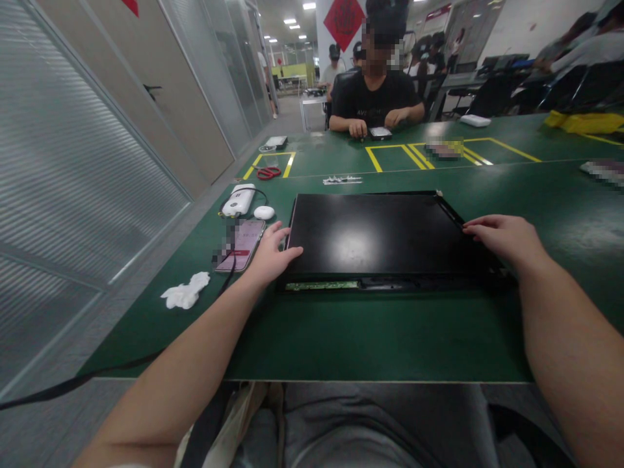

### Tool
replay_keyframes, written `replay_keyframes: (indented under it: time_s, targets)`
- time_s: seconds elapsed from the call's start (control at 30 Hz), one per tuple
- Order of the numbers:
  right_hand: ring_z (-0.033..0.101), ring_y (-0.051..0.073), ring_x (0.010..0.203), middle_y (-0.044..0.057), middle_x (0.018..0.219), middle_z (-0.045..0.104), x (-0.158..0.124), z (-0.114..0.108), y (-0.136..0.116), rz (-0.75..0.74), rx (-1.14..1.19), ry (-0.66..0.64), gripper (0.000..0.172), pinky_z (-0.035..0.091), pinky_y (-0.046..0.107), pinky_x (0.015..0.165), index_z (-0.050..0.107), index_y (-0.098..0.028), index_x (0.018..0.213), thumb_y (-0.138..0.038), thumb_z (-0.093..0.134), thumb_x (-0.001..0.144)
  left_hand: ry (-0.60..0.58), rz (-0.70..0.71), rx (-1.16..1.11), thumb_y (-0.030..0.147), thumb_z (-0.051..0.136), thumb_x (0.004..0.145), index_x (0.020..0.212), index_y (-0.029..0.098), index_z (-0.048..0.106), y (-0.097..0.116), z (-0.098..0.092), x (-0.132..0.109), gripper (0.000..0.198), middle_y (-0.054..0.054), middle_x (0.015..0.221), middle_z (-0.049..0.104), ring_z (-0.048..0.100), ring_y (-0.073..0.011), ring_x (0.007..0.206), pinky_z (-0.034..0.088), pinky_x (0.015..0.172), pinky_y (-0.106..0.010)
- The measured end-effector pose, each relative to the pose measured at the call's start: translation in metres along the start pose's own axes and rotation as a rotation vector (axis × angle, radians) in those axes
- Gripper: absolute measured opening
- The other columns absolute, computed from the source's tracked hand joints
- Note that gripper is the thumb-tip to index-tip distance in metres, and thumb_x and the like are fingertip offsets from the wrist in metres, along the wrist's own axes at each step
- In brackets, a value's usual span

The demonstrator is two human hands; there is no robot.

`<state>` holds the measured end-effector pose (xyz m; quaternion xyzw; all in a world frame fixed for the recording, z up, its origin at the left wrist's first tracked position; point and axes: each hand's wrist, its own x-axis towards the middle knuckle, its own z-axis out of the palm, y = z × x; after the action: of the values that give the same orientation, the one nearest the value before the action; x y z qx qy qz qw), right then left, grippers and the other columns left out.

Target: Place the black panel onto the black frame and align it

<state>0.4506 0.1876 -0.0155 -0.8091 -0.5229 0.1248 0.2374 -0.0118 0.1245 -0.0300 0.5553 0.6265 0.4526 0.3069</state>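
Note:
A flat black display panel (365,231) lies on the green table in front of me, with light glaring on its surface. It sits in a black frame (451,211), slightly out of line with it. Along the near side a strip of green circuit board (322,285) shows. My left hand (273,253) grips the panel's left edge, thumb on top and fingers at the side. On the opposite side, my right hand (507,237) pinches the right edge of the frame between thumb and fingers; the fingertips are partly hidden.
Left of the panel are a phone (242,246), a white power bank (238,199), a white earbud case (264,212) and crumpled tissue (186,291). Red-handled scissors (268,173) and small metal pieces (342,180) lie farther back. A person (375,97) sits opposite, hands near a small device (380,133).

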Motion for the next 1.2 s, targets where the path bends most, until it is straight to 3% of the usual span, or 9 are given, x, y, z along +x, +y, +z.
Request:
replay_keyframes:
  time_s: [0.17, 0.4, 0.73, 1.2]
  targets:
    - [0.065, 0.025, 0.085, 0.003, 0.075, 0.071, 0.002, 0.001, 0.003, -0.014, 0.001, 0.001, 0.02, 0.048, 0.041, 0.086, 0.078, -0.026, 0.082, -0.036, 0.067, 0.068, -0.02, 0.021, 0.145, 0.027, 0.082, 0.062, 0.1, 0.017, 0.073, -0.004, 0.0, 0.001, 0.04, -0.016, 0.153, 0.043, 0.033, -0.0382, 0.147, 0.019, 0.124, -0.049]
    - [0.066, 0.024, 0.086, 0.003, 0.074, 0.072, -0.004, -0.003, -0.002, 0.009, 0.049, -0.022, 0.021, 0.047, 0.037, 0.082, 0.078, -0.025, 0.083, -0.034, 0.067, 0.067, -0.017, 0.044, 0.125, 0.034, 0.084, 0.062, 0.09, 0.018, 0.073, -0.007, 0.001, 0.003, 0.034, -0.015, 0.149, 0.048, 0.034, -0.0377, 0.146, 0.016, 0.125, -0.048]
    - [0.067, 0.025, 0.083, 0.003, 0.07, 0.071, -0.001, -0.002, 0.002, -0.004, 0.101, -0.033, 0.024, 0.047, 0.039, 0.08, 0.078, -0.025, 0.082, -0.037, 0.066, 0.064, -0.114, 0.16, 0.565, 0.041, 0.067, 0.082, 0.117, 0.013, 0.069, -0.014, -0.001, 0.006, 0.045, -0.016, 0.153, 0.043, 0.04, -0.0335, 0.145, 0.027, 0.123, -0.048]
    - [0.066, 0.025, 0.088, 0.003, 0.073, 0.071, -0.001, -0.001, 0.002, 0.002, 0.049, -0.021, 0.024, 0.047, 0.039, 0.085, 0.078, -0.026, 0.083, -0.037, 0.067, 0.065, -0.202, 0.254, 0.679, 0.042, 0.055, 0.087, 0.114, 0.01, 0.063, -0.008, 0.0, 0.004, 0.043, -0.022, 0.152, 0.042, 0.039, -0.0338, 0.145, 0.031, 0.122, -0.047]
